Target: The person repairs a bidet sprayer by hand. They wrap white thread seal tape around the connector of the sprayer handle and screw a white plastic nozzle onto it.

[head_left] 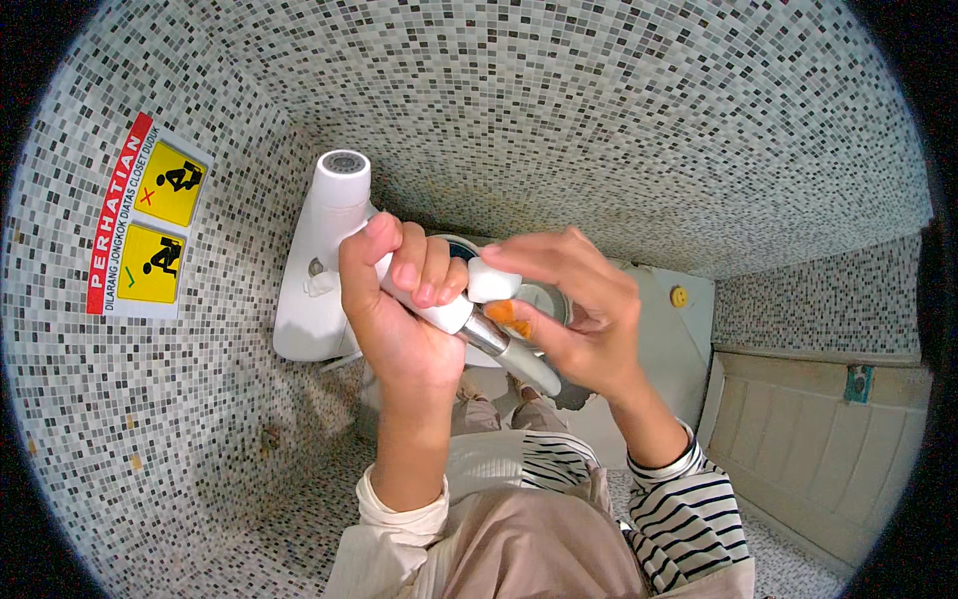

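Note:
My left hand (399, 309) is wrapped round a long white tool (342, 195), with its thumb pointing up. The tool's cylindrical white head tilts up at the far left and ends in a round grey face. Below my fist, a shiny silver section (484, 332) runs into a pale grey rounded end (529, 369). Between thumb and fingertips, my right hand (594, 324) pinches a small white rounded piece (493, 283) just above the silver section. Orange colour covers the right thumb tip. Whether the piece touches the tool, I cannot tell.
Behind the tool stands a white toilet tank (304, 324); the toilet bowl (541, 299) is partly hidden behind my hands. Mosaic-tiled walls (599, 120) close in around me. A yellow warning sign (165, 185) hangs at left. At right is a pale panelled door (808, 419).

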### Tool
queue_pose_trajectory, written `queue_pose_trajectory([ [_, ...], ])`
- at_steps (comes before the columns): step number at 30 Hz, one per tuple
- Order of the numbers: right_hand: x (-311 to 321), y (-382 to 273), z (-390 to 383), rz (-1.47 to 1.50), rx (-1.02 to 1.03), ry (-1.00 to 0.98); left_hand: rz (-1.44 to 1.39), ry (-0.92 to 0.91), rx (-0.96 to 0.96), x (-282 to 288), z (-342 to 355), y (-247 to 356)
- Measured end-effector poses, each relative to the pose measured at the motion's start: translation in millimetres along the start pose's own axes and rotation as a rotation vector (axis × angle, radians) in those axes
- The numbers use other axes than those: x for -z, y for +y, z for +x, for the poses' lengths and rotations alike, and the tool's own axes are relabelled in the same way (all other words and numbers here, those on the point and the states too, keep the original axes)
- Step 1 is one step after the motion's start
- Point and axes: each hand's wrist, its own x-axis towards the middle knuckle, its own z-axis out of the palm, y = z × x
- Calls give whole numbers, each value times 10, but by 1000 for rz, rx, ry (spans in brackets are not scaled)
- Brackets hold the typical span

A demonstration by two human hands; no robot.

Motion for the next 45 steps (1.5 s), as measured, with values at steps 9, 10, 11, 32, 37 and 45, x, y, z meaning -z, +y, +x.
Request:
queue_pose_trajectory([
  [9, 27, 70, 26, 29, 173, 29, 8, 23, 113, -14, 66, 27],
  [10, 28, 62, 41, 16, 201, 30, 31, 35, 98, -11, 70, 25],
  [11, 28, 53, 52, 2, 229, 30, 54, 46, 84, -11, 75, 21],
  [32, -91, 31, 78, -5, 264, 25, 110, 156, 110, 27, 176, -47],
  [37, -47, 89, 90, -19, 259, 8, 67, 189, 61, 30, 162, -20],
  [45, -30, 134, 95, -45, 250, -5, 143, 166, 70, 70, 181, 30],
])
